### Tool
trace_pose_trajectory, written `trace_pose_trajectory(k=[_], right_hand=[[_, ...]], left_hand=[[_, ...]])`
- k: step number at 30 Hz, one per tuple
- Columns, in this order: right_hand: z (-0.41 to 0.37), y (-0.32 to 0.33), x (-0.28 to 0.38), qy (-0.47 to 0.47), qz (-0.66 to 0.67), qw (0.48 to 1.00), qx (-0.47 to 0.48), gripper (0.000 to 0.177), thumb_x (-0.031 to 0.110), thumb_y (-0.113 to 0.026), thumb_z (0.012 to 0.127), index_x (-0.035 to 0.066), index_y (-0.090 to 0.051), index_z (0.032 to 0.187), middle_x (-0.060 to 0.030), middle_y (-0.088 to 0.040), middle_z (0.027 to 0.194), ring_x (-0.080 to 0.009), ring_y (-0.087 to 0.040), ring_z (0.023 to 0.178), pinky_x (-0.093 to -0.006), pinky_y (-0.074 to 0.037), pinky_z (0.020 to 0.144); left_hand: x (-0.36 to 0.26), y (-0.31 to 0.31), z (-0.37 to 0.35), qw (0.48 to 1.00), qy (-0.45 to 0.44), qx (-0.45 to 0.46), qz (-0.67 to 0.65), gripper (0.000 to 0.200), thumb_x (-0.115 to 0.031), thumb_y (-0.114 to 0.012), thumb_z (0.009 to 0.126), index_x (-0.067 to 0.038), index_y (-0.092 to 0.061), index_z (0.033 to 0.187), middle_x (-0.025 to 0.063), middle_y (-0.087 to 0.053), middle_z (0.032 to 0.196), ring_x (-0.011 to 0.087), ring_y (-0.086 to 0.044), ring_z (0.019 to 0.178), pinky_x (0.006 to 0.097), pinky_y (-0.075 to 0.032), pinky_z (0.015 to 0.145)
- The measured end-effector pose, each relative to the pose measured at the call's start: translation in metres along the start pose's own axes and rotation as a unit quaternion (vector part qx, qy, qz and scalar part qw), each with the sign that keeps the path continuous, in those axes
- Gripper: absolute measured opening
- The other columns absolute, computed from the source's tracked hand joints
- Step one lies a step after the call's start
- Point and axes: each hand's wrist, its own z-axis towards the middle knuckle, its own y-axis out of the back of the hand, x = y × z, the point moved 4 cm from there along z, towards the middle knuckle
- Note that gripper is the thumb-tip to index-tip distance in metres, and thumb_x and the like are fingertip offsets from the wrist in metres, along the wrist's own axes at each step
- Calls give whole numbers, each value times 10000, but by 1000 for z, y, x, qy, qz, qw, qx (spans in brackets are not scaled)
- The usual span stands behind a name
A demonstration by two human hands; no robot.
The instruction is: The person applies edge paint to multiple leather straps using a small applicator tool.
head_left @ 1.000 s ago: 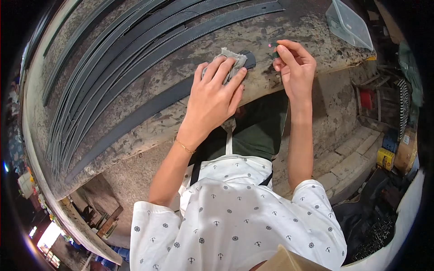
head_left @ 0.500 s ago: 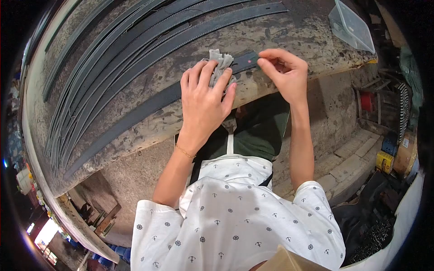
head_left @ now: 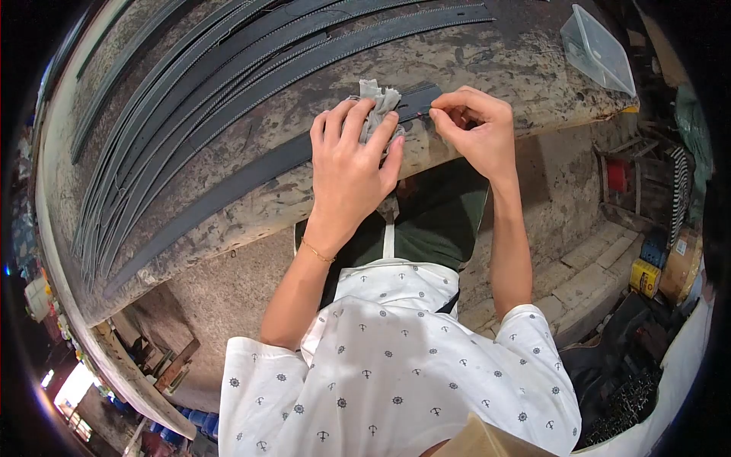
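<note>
Pressing down with spread, bent fingers, the left hand [head_left: 346, 156] is placed over a crumpled grey cloth [head_left: 373, 114]; its grip is partly closed, and the cloth is held against a long dark strap [head_left: 244, 180]. The strap is laid flat in a curve along the near edge of the counter [head_left: 457, 61]. The grip of the right hand [head_left: 481, 131] is closed in a pinch, thumb and index finger being brought together at the strap's right end; whether anything is held cannot be told. A small pink spot [head_left: 419, 114] is seen just beside these fingertips. The left forearm is angled inward; the right forearm is held nearly upright in the view.
</note>
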Motion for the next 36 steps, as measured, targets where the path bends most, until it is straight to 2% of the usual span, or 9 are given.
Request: trace_pose_trajectory(k=[7,11,13,23,25,32,33,35,36], right_hand=[[0,1,-2,-4,7,1000,-9,58,31,-759,814,8,-748,866,-5,-678,736,-40,-550,601,-215,-430,542],[0,-1,4,-5,-13,1000,18,63,26,-758,807,11,-749,867,-6,-669,724,-43,-554,599,-217,-434,540],[1,0,4,1,-14,1000,12,60,26,-757,806,11,-748,863,-6,-668,722,-45,-554,597,-217,-435,539],[1,0,4,24,-18,1000,3,52,27,-754,804,6,-738,849,-7,-661,721,-52,-547,590,-222,-428,538],[0,1,0,15,-2,1000,-7,52,29,-754,804,7,-737,848,-8,-659,719,-55,-546,587,-223,-427,538],[0,0,4,25,-26,999,19,60,14,-749,812,5,-739,871,8,-662,724,-39,-549,615,-211,-425,551],[0,-1,1,25,-26,999,18,60,14,-749,812,5,-739,871,8,-662,724,-39,-549,615,-211,-425,551],[0,3,-8,0,31,999,-44,59,8,-744,834,2,-738,892,22,-664,735,-28,-555,640,-202,-427,563],[0,4,-7,1,32,998,-44,59,8,-744,834,2,-738,892,22,-664,735,-28,-555,640,-202,-427,563]], left_hand=[[-2,2,1,1000,15,2,-7,300,-158,-770,802,-99,-739,1094,116,-639,1199,355,-563,1154,481,-424,986],[-1,1,1,1000,4,-5,-6,289,-178,-745,810,-74,-727,1079,139,-632,1166,336,-569,1132,502,-414,992],[-1,1,1,1000,16,2,-6,288,-162,-766,807,-99,-741,1087,116,-641,1194,354,-570,1146,479,-424,986],[-1,0,1,1000,15,-4,-11,278,-161,-764,806,-97,-739,1075,112,-640,1185,349,-574,1141,473,-425,987],[-1,0,2,1000,4,-5,-7,272,-175,-736,818,-67,-732,1067,144,-636,1156,339,-570,1123,496,-417,984],[-2,1,2,1000,5,-4,-11,273,-174,-732,819,-63,-722,1068,144,-630,1165,342,-563,1142,496,-410,996],[-2,1,2,1000,12,-6,-17,277,-130,-742,812,-66,-720,1080,133,-632,1170,354,-575,1135,478,-441,977],[-5,4,4,1000,18,-8,-20,289,-86,-752,804,-69,-718,1091,122,-634,1175,366,-587,1127,459,-472,957],[-3,8,5,986,108,-55,-112,295,-45,-743,801,-56,-711,1094,126,-633,1174,364,-598,1114,442,-495,938]])
